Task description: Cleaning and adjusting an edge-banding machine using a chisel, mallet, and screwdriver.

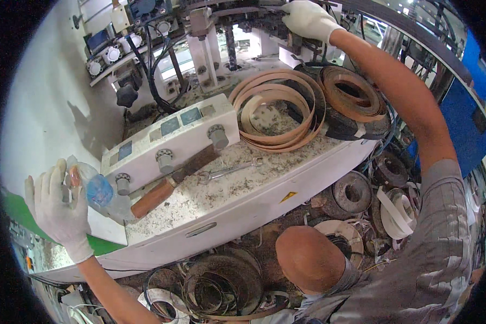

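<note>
perhaps left hand (62, 210) steadies the plastic bottle (100, 190) beside its fingers; from here i can't tell if those, or right hand (310, 21) fingers, clamp.

The left glove (59, 210) and right glove (309, 21) are white; the bottle (100, 190) appears clear with blue, though blurry. The coil (275, 147) is tan, the wooden handle (154, 198) reddish brown, the bench (308, 175) white (speckled dark on top), the triangle (289, 196) yellow.
</note>
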The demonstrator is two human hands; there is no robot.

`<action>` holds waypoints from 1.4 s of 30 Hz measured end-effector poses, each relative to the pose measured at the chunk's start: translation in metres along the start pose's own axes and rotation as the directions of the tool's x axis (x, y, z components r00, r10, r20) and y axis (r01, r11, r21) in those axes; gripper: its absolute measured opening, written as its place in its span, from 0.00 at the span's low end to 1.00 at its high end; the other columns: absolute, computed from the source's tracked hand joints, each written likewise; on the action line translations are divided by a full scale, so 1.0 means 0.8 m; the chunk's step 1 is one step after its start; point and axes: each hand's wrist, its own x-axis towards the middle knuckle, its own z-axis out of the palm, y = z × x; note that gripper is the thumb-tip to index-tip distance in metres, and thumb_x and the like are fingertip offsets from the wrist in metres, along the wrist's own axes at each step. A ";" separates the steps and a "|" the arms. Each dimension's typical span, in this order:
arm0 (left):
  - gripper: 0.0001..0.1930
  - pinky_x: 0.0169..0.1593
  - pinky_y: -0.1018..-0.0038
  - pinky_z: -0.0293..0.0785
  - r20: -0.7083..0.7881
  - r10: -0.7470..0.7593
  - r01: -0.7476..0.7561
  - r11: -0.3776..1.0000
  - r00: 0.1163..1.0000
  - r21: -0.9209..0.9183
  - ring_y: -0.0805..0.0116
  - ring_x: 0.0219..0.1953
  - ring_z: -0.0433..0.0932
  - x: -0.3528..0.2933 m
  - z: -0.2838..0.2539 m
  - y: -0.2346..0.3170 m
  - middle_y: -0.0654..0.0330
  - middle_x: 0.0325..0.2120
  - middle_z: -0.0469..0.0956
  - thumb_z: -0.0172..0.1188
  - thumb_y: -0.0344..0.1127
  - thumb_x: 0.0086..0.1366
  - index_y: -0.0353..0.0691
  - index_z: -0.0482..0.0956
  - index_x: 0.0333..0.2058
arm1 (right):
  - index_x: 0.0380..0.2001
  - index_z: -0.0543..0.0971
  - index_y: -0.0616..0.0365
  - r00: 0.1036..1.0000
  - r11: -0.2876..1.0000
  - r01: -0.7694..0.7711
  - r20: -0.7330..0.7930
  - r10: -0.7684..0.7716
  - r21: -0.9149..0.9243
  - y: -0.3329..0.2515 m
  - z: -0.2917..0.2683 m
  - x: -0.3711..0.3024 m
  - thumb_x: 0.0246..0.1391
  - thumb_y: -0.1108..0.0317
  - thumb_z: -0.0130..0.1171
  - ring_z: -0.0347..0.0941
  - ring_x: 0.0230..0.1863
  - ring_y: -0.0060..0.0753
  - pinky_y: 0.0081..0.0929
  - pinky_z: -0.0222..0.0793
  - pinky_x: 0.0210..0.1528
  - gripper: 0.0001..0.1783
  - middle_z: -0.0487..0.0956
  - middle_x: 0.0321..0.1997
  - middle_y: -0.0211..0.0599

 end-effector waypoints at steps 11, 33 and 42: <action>0.19 0.65 0.53 0.64 0.011 -0.001 0.001 1.000 1.000 0.020 0.63 0.40 0.79 -0.002 -0.001 -0.007 0.61 0.36 0.81 0.67 0.35 0.52 0.44 0.83 0.45 | 0.49 0.81 0.59 0.996 0.984 0.084 0.018 -0.088 0.154 0.038 0.003 0.009 0.50 0.61 0.53 0.78 0.49 0.58 0.46 0.72 0.54 0.24 0.81 0.43 0.59; 0.15 0.65 0.51 0.63 0.020 0.019 -0.020 0.999 1.000 0.047 0.62 0.40 0.79 0.005 -0.006 0.005 0.62 0.36 0.81 0.67 0.37 0.55 0.43 0.83 0.42 | 0.59 0.75 0.53 0.994 0.992 0.109 -0.002 -0.109 0.066 0.079 0.011 0.002 0.58 0.60 0.53 0.78 0.52 0.52 0.43 0.72 0.57 0.26 0.82 0.48 0.50; 0.15 0.65 0.52 0.63 0.014 0.017 -0.018 1.000 1.000 0.016 0.61 0.40 0.79 0.004 -0.004 0.004 0.60 0.36 0.81 0.66 0.38 0.54 0.43 0.82 0.41 | 0.60 0.76 0.56 0.978 0.809 -0.180 0.193 0.084 0.560 0.044 0.007 0.008 0.58 0.59 0.53 0.79 0.24 0.33 0.30 0.79 0.29 0.27 0.81 0.25 0.42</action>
